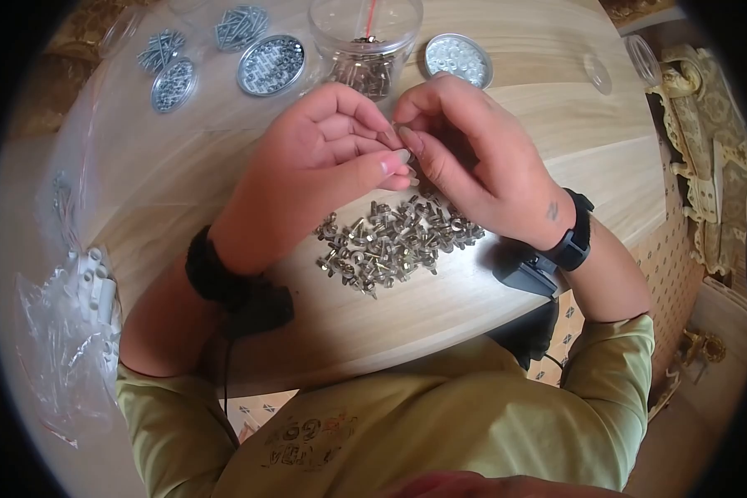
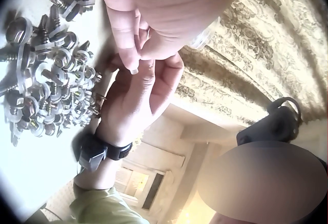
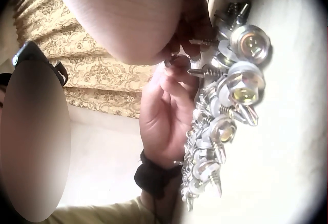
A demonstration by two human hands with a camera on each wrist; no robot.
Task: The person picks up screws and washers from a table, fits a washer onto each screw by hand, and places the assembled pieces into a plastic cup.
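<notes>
Both hands meet fingertip to fingertip above a heap of hex-head self-drilling screws with washers (image 1: 398, 241) on the table. My left hand (image 1: 307, 158) bends its thumb and fingertips together around a small dark metal piece (image 3: 177, 61), which looks like a screw head. My right hand (image 1: 490, 158) pinches at the same spot with thumb and index finger. A screw's pointed shank (image 3: 201, 42) pokes out by the right hand's curled fingers in the right wrist view. The fingers hide most of the held screw.
Beyond the hands stands a clear jar (image 1: 365, 62) partly filled with brownish screws. Left of it are dishes of small metal parts (image 1: 271, 65) and piles of long bolts (image 1: 241, 27). A dish of clear washers (image 1: 458, 60) sits right; bagged white tubes (image 1: 95, 286) lie far left.
</notes>
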